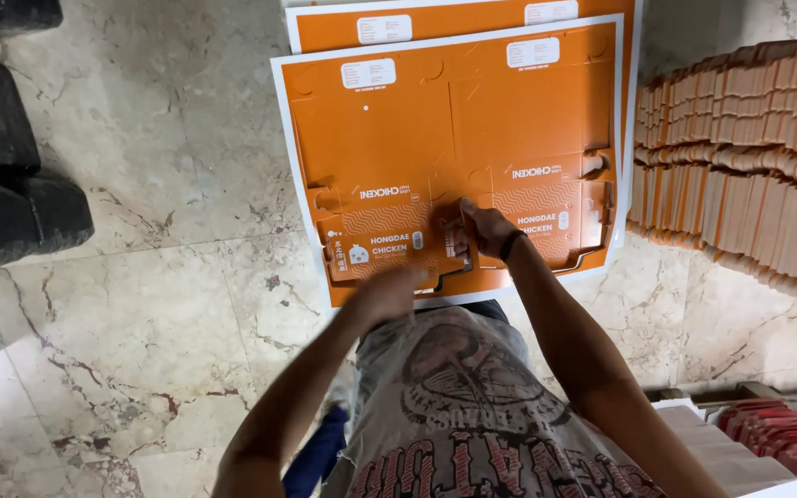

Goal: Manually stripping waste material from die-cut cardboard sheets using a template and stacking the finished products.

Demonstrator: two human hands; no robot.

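Grey printed shirt (472, 415) fills the near edge. Just beyond, the left hand (389, 293), blurred, hovers over the near rim of the orange die-cut carton sheet (389, 138); whether it is spread or curled I cannot tell. The right hand (483, 229) presses down on the sheet's middle fold, fingers bunched on a scored flap. The sheet lies flat on a stack of like sheets (472, 20) on the marble floor (159, 304). Right, stacked folded cartons (749, 138) crowd close; left, black bundles (2, 184) stand well apart, with bare floor between.
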